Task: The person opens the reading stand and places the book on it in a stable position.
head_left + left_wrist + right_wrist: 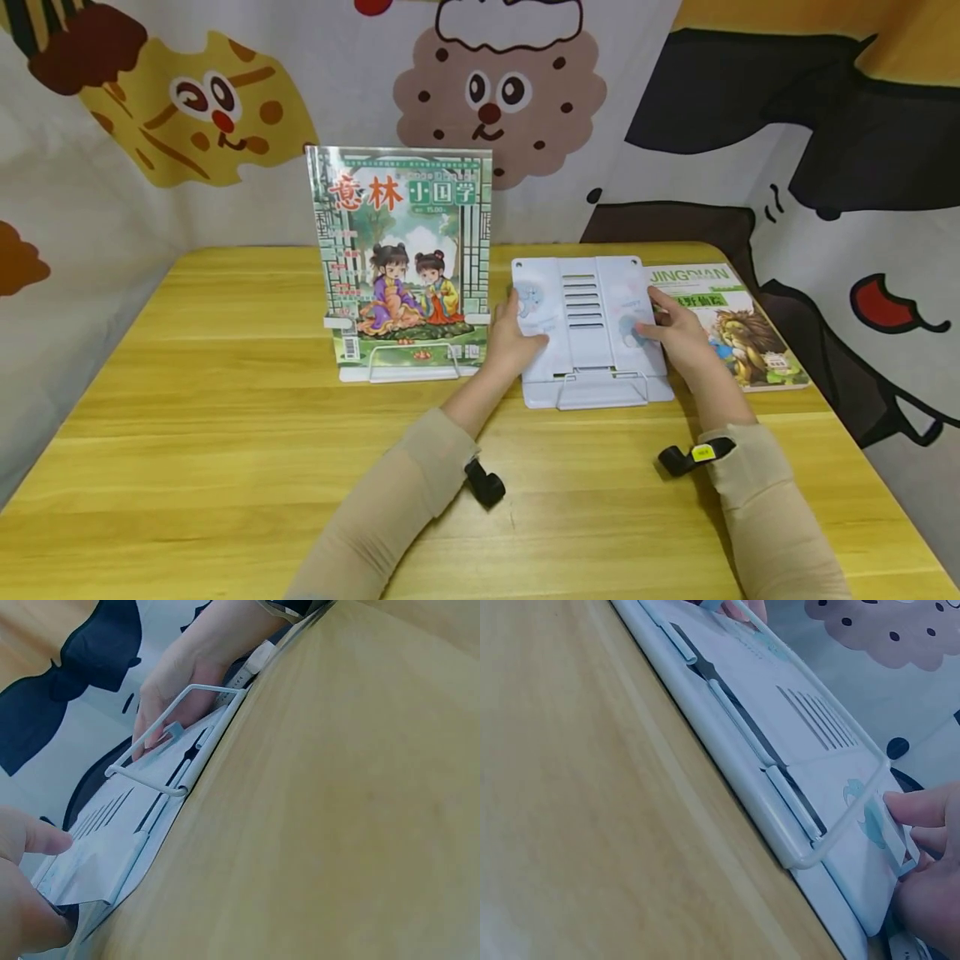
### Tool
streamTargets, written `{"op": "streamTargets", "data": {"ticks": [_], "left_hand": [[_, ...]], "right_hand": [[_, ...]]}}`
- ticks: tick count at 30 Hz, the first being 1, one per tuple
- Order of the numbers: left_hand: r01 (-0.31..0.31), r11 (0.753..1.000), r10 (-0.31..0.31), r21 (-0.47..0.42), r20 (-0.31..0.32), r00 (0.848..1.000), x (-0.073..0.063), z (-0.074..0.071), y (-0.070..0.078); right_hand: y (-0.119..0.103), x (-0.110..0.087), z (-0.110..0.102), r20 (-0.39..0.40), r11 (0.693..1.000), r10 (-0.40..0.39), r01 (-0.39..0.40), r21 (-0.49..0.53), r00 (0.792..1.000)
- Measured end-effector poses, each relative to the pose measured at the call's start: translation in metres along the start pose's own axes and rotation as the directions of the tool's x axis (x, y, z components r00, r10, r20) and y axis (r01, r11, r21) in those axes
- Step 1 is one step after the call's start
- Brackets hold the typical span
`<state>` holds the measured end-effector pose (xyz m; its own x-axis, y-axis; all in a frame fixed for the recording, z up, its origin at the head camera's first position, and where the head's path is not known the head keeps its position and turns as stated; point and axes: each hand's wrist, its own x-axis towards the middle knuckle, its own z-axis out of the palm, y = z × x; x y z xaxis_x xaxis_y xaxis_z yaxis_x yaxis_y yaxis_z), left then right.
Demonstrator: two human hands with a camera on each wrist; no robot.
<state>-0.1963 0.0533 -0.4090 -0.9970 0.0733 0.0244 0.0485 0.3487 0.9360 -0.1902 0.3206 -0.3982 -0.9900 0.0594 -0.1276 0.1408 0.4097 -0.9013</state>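
A white metal book stand (582,333) with slots down its middle and pale blue prints stands at the centre right of the table. My left hand (513,337) grips its left edge, thumb in front and fingers partly hidden behind. At the opposite edge, my right hand (681,333) holds the stand with its thumb on the front face. In the right wrist view, the right fingers (930,838) are beside a small side clip (907,867). A wire page holder (146,781) juts out from the stand's lower front.
Left of the hands, a second white stand (352,374) bears an upright green magazine (408,237). A book with a lion cover (750,333) lies behind the right hand. Wooden table (225,467) stretches across the front; a cartoon-print curtain (360,75) hangs behind.
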Motion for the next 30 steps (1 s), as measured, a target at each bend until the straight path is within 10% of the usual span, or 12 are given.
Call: {"op": "streamTargets", "data": {"ticks": [11,30], "left_hand": [[-0.110,0.994,0.109,0.015,0.056,0.992,-0.006,-0.004,0.008],[-0.334,0.938,0.343,-0.091,0.120,0.932,-0.019,-0.033,0.014]], "right_hand": [[0.001,-0.004,-0.009,-0.021,0.978,-0.204,0.205,0.046,0.979],[-0.006,-0.008,-0.006,-0.040,0.929,-0.343,0.346,0.134,0.938]]}}
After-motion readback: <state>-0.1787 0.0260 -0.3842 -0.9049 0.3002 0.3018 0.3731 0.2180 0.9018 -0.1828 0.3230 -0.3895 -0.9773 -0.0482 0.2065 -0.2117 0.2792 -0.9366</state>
